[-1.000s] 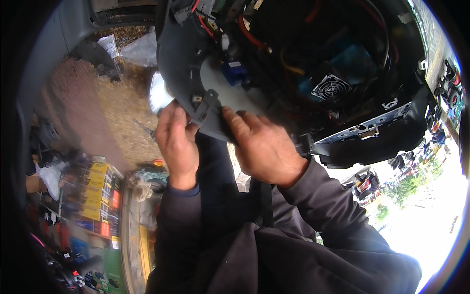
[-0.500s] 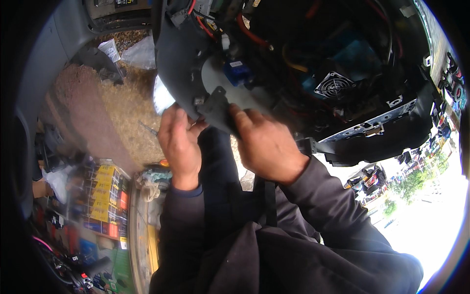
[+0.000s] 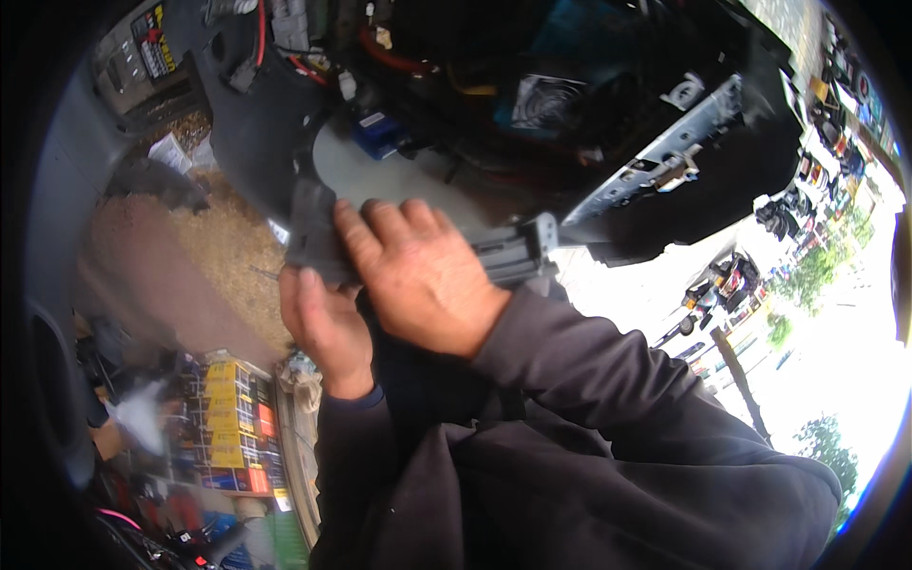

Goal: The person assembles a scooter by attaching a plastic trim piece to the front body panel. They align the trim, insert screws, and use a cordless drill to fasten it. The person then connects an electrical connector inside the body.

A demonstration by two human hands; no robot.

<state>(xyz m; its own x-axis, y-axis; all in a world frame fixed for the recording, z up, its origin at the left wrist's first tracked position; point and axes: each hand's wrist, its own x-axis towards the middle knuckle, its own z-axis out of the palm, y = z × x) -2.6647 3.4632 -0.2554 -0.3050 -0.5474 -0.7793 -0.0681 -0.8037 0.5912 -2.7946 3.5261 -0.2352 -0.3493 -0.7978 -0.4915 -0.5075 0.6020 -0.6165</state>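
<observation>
A: Count and grip?
B: Right hand laid over one grey plastic part, left of centre; left hand at its lower edge, fingers bent. Thumb and undersides hidden, can't tell if either pinches.
A: Rest?
B: One blue module, upper centre-left; one slotted metal bracket, upper right. Boxes lower left: blurred, no firm count.
A: Labels?
B: One dark label, yellow print, upper left. Box print too small.
</observation>
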